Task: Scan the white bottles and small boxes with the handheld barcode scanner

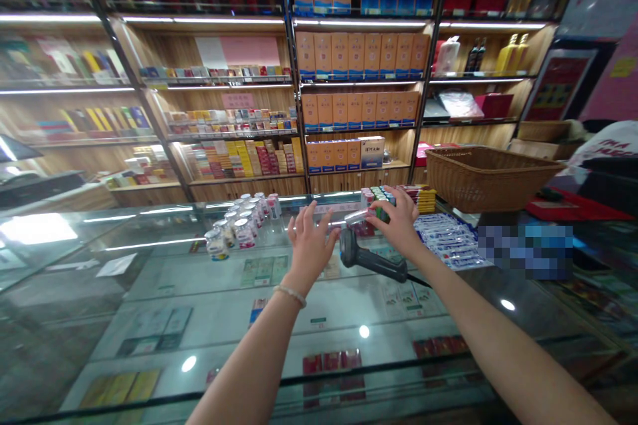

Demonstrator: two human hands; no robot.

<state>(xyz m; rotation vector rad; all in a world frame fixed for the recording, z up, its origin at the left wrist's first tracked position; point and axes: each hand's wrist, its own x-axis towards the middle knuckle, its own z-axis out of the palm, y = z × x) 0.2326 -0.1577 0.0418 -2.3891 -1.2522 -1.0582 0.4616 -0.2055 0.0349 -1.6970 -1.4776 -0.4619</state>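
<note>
The right hand (400, 218) has its thumb and fingers pinched on one end of a small pale container (355, 218) above the glass desk (199, 305), so a loose grip could let it tip or drop onto the glass. The left hand (310, 240), fingers spread apart and seemingly empty, is near the scanner (376, 263); a careless sweep could knock that, or topple the bottles (244, 232) standing further left.
</note>
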